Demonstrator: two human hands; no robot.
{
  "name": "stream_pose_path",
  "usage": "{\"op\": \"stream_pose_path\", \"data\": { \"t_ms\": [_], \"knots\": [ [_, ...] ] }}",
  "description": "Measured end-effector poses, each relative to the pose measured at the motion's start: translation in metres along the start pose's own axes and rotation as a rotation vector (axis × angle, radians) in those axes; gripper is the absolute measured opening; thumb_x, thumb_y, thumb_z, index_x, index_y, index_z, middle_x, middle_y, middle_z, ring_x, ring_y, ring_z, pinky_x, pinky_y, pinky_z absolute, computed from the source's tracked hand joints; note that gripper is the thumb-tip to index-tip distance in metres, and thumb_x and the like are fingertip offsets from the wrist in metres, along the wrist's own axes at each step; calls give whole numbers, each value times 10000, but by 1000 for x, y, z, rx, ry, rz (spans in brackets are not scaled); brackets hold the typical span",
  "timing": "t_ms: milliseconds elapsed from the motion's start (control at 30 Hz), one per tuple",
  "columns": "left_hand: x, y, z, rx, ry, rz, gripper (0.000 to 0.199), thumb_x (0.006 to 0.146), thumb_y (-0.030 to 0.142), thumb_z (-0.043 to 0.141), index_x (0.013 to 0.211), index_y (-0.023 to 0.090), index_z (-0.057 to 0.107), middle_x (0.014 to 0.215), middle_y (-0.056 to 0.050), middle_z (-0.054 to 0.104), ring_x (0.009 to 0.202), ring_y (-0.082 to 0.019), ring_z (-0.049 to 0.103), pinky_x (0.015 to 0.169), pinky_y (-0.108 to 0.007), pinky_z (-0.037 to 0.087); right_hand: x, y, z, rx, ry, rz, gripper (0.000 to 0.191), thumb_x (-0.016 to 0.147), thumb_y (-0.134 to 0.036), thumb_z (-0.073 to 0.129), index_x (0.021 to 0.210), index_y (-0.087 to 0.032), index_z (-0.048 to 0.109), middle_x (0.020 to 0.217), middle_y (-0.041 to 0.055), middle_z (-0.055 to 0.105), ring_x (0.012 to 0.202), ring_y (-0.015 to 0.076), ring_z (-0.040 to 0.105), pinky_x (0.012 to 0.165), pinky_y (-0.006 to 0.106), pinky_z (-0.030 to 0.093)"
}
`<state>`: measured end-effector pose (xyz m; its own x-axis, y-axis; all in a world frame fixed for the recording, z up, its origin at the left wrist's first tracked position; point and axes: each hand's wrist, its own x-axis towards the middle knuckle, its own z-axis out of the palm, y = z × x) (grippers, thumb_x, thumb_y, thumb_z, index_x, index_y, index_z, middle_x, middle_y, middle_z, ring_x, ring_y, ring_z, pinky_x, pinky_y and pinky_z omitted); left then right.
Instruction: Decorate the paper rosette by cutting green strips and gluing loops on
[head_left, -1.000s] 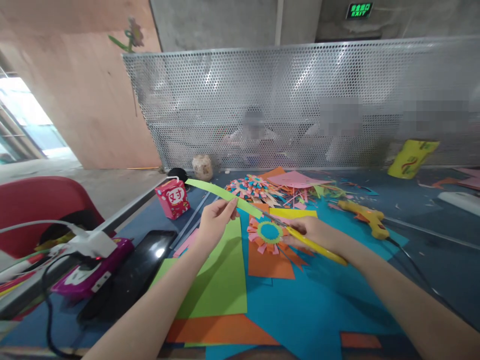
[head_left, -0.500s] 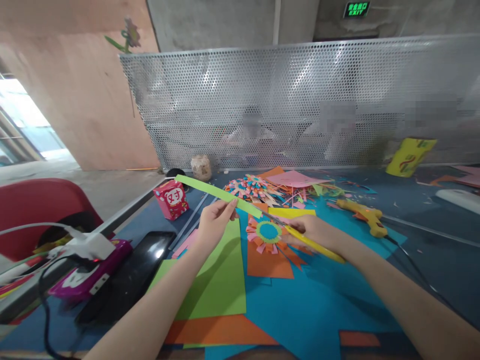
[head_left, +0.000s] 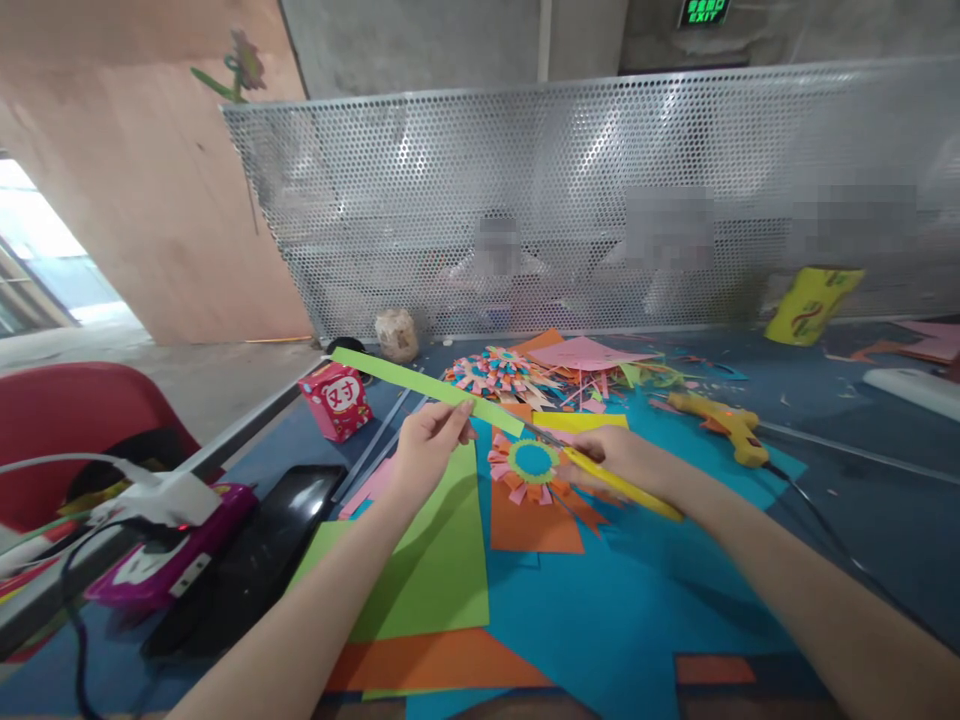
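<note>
Above worktop (head_left: 840, 430), light-green strip (head_left: 394, 376) slants from upper left down to yellow scissors (head_left: 622, 487). Left hand (head_left: 435, 440) pinches strip between thumb and fingers; right hand (head_left: 619, 455) curled around scissors' handles, blades at strip's right end. No slits discernible along strip; its cutting looks barely begun, if at all. Below, green-ringed paper flower (head_left: 519, 491) over orange sheet (head_left: 525, 533) looks well advanced; fuller rosettes (head_left: 491, 375) behind look finished. Green sheet (head_left: 427, 580) looks whole.
</note>
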<state>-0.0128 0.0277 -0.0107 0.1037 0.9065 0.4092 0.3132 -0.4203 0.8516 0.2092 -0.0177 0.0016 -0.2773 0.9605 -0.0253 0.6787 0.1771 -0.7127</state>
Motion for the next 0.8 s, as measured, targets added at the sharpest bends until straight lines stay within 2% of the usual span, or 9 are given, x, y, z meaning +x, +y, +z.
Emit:
{"op": "stream_pose_path", "data": {
  "t_ms": [133,333,500,567,700,800],
  "knots": [
    [-1,2,1,-7,-17,-3,373,748,427,495,490,159,531,478,14,510,467,-91,434,482,-224,339,2,2,1,-2,-83,-10,420,674,-521,525,887,-176,637,604,-5,598,553,141,536,487,232,391],
    [-3,5,2,-16,-44,-11,380,745,441,492,497,157,534,485,5,523,470,-95,443,489,-227,345,3,4,1,41,-84,-51,422,680,-510,528,897,-162,625,816,19,625,744,168,552,582,227,406],
    [-2,4,2,-32,-39,-18,376,740,437,499,491,157,534,477,9,517,463,-93,436,480,-228,342,-1,-2,-1,-10,-77,-18,378,692,-501,519,790,-156,637,582,-6,555,561,135,501,469,219,346],
    [-2,5,2,-39,-41,-28,375,738,437,501,490,157,533,472,10,513,456,-91,431,473,-227,339,-3,-4,-2,-13,-76,-18,365,696,-487,520,779,-152,638,553,-7,541,530,129,486,465,223,339],
    [-3,6,5,-25,-56,-31,375,742,437,496,499,155,542,477,8,516,461,-90,430,474,-225,337,-2,-4,-1,34,-74,-61,362,686,-469,538,853,-164,637,771,15,624,689,159,543,576,232,391],
    [-4,5,6,-8,-67,-20,384,745,444,490,499,155,550,475,5,512,463,-92,428,474,-226,338,0,0,-1,64,-95,-88,393,688,-474,539,941,-185,623,856,2,635,780,184,556,650,246,408]
  ]
}}
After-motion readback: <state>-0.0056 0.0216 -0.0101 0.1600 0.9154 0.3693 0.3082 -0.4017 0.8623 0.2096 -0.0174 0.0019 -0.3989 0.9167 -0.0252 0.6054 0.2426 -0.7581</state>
